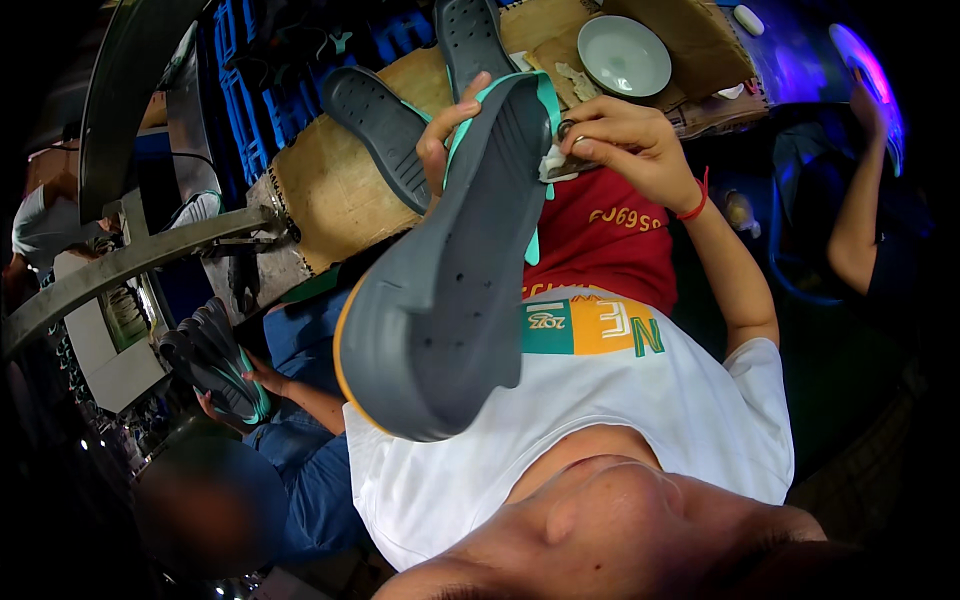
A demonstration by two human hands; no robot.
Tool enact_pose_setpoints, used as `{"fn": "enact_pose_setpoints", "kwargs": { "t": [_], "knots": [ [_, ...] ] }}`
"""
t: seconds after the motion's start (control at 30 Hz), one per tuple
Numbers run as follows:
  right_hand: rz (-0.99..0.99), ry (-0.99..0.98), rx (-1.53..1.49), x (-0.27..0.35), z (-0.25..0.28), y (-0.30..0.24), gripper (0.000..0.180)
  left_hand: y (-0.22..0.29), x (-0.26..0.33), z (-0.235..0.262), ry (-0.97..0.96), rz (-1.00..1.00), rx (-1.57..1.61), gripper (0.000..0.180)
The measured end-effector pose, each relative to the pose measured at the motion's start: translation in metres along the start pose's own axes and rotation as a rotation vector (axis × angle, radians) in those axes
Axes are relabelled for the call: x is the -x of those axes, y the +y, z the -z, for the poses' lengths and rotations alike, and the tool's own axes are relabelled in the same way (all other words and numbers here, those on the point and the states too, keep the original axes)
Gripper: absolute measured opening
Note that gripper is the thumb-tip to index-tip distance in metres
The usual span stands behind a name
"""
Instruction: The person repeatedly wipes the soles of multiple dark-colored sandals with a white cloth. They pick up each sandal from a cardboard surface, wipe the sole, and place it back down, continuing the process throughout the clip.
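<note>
Grey shoe sole [455, 250] slants before the white shirt [650, 400], its far end gripped by the left hand [447, 135]. The right hand [630, 150] pinches a white wad [551, 166] at the rim — seemingly cleaning the edge — which calls for steady support next.

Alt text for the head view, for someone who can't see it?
A person's left hand holds up a gray-and-teal sole while the right hand pinches a white wad at its far edge. Beyond lie two more soles, cardboard and a white bowl; at left, a co-worker holds several soles.
</note>
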State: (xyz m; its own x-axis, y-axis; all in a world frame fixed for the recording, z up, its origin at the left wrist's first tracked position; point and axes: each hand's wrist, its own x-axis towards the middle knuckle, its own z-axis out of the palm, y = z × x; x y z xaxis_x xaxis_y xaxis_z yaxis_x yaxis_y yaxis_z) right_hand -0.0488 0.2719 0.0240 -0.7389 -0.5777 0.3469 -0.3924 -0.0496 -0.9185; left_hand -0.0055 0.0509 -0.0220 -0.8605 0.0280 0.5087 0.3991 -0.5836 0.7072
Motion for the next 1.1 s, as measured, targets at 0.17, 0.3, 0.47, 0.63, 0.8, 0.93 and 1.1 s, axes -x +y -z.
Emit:
{"fn": "enact_pose_setpoints", "kwargs": {
  "t": [0.17,0.3,0.47,0.63,0.8,0.93,1.1],
  "knots": [
    [0.098,-0.121,0.057,-0.009,0.002,-0.007,0.01,-0.011,0.001,0.008,0.097,-0.056,0.055,0.056],
    [0.14,-0.156,0.036,-0.011,0.0,-0.011,0.008,-0.011,-0.002,0.01,0.156,-0.035,-0.029,0.055],
    [0.17,-0.135,0.011,-0.016,-0.011,-0.025,0.009,-0.018,-0.003,0.018,0.127,-0.126,-0.184,0.052],
    [0.224,-0.189,0.0,-0.017,-0.01,-0.029,0.01,-0.023,0.0,0.03,0.141,-0.242,-0.624,0.049],
    [0.205,-0.164,-0.042,-0.013,-0.012,-0.031,0.008,-0.028,0.004,0.038,0.164,-0.196,-0.419,0.043],
    [0.096,0.052,-0.15,-0.004,-0.005,-0.033,0.009,-0.007,-0.018,0.01,0.113,-0.396,-0.941,0.049],
    [0.076,0.384,-0.427,0.008,0.01,-0.028,0.016,0.081,-0.097,0.003,-0.073,-0.38,-1.408,0.056]
  ]
}}
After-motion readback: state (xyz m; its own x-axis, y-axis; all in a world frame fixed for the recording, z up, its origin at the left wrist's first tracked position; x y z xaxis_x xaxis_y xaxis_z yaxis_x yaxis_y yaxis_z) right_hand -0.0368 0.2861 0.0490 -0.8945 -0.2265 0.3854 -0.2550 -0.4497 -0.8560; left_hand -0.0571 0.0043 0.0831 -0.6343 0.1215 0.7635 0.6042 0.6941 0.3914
